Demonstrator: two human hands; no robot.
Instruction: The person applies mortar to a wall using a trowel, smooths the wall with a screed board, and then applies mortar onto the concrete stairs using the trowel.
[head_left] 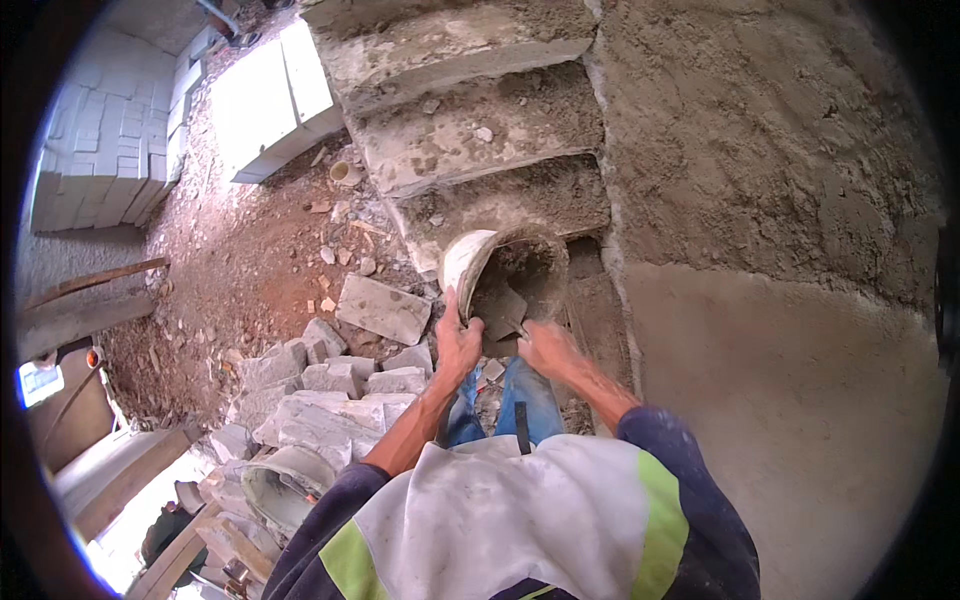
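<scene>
A mortar-crusted white bucket stands tilted in front of me at the foot of the steps, its mouth toward me. My left hand is closed on the near left side of its rim. Inside sits dark, wet-looking mortar. My right hand grips a trowel at the bucket's near right edge; most of the handle is hidden in my fist. The trowel's grey blade reaches into the bucket, against the mortar.
Rough concrete steps rise ahead. Along the right runs a wall, with coarse wet plaster beyond a smoother stretch. Broken stone blocks and another bucket lie at left. White blocks stand farther off on reddish soil.
</scene>
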